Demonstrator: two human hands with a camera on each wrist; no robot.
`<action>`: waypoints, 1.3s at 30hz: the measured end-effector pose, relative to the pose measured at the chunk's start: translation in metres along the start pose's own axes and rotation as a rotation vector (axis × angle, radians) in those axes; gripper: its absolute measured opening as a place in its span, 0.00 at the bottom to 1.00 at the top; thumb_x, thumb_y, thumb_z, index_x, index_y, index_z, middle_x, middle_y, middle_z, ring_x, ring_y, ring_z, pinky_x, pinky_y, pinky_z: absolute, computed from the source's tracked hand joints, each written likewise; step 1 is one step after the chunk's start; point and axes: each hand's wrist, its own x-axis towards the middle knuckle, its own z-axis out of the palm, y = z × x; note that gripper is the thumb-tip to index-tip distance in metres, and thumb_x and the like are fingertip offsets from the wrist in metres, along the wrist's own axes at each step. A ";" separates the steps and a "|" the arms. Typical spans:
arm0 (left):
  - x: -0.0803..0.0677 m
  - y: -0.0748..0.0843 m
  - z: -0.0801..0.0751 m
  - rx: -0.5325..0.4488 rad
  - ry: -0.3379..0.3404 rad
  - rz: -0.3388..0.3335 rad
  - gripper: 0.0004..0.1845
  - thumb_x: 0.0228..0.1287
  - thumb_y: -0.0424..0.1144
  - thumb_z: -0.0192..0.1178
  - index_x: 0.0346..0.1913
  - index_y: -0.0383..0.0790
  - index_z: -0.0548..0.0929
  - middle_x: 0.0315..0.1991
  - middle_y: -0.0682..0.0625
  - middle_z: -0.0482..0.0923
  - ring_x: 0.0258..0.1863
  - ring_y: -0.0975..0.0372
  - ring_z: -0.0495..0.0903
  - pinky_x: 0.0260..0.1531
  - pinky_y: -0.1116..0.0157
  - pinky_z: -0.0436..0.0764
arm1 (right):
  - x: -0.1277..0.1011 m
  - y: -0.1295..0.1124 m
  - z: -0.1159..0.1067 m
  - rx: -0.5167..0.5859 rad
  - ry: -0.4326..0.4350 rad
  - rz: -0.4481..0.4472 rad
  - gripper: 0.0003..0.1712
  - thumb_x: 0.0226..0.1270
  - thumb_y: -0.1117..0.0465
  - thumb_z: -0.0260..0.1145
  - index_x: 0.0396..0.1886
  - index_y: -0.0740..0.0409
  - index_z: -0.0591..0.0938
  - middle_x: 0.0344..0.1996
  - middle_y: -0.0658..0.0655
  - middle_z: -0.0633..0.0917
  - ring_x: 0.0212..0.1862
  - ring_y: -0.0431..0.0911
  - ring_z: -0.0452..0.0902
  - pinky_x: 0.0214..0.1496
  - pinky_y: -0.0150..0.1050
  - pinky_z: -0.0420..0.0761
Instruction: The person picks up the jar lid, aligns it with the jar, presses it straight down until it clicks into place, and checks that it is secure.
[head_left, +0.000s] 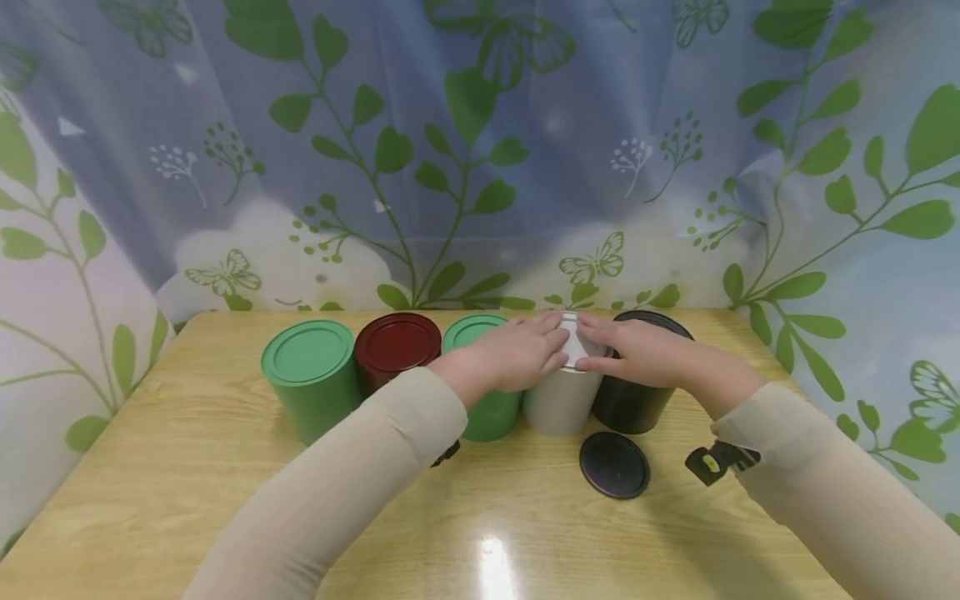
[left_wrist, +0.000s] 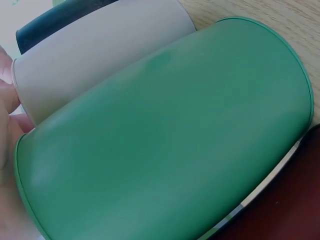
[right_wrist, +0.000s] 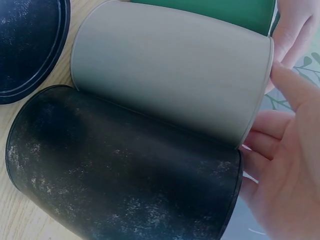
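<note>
The light grey canister (head_left: 561,407) stands upright with a white lid (head_left: 574,348) on its top. My left hand (head_left: 517,352) lies over the lid's left side, fingers extended across it. From the right, my right hand (head_left: 641,352) rests its fingers on the same lid, thumb near the front rim. In the right wrist view, fingertips (right_wrist: 262,137) sit right at the rim of the grey canister (right_wrist: 170,70). A black canister (head_left: 630,407) stands close on the right, its top partly hidden by my right hand. A round black lid (head_left: 614,465) lies flat on the table in front.
Left of the grey canister stand a green canister (head_left: 491,417), a dark red canister (head_left: 397,343) and another green canister (head_left: 315,392), all lidded. The row sits near the back edge of the wooden table (head_left: 225,500), before a leaf-patterned curtain (head_left: 480,167).
</note>
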 end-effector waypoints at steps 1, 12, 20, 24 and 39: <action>0.000 0.000 0.000 0.001 -0.005 -0.002 0.30 0.75 0.54 0.30 0.74 0.45 0.50 0.74 0.48 0.40 0.72 0.60 0.39 0.68 0.57 0.49 | 0.000 -0.001 0.000 -0.003 -0.005 0.000 0.42 0.69 0.41 0.52 0.68 0.68 0.60 0.69 0.67 0.57 0.64 0.61 0.62 0.62 0.55 0.64; 0.003 0.004 -0.006 -0.016 -0.070 -0.047 0.31 0.74 0.55 0.31 0.74 0.46 0.51 0.74 0.49 0.39 0.72 0.59 0.39 0.68 0.55 0.49 | 0.001 -0.010 -0.008 -0.048 -0.073 0.034 0.40 0.70 0.42 0.51 0.69 0.67 0.60 0.69 0.66 0.56 0.65 0.61 0.58 0.64 0.56 0.60; -0.005 0.006 -0.004 0.009 -0.042 -0.119 0.31 0.74 0.54 0.31 0.73 0.42 0.50 0.74 0.48 0.40 0.72 0.58 0.41 0.67 0.54 0.51 | -0.009 -0.009 0.004 -0.028 -0.037 0.041 0.39 0.73 0.45 0.48 0.69 0.71 0.56 0.69 0.70 0.52 0.69 0.61 0.47 0.65 0.60 0.53; -0.008 0.008 -0.005 0.028 -0.039 -0.138 0.31 0.74 0.54 0.30 0.73 0.42 0.50 0.74 0.49 0.39 0.72 0.59 0.40 0.67 0.53 0.50 | -0.009 -0.012 0.007 -0.067 -0.023 0.043 0.36 0.75 0.47 0.46 0.69 0.70 0.56 0.69 0.69 0.53 0.70 0.60 0.46 0.64 0.64 0.50; -0.011 0.016 -0.005 0.037 -0.037 -0.206 0.32 0.74 0.56 0.32 0.74 0.43 0.51 0.74 0.49 0.41 0.72 0.59 0.41 0.67 0.51 0.49 | -0.011 -0.016 0.011 -0.085 0.002 0.065 0.36 0.75 0.46 0.43 0.70 0.70 0.55 0.70 0.69 0.51 0.71 0.60 0.45 0.64 0.64 0.50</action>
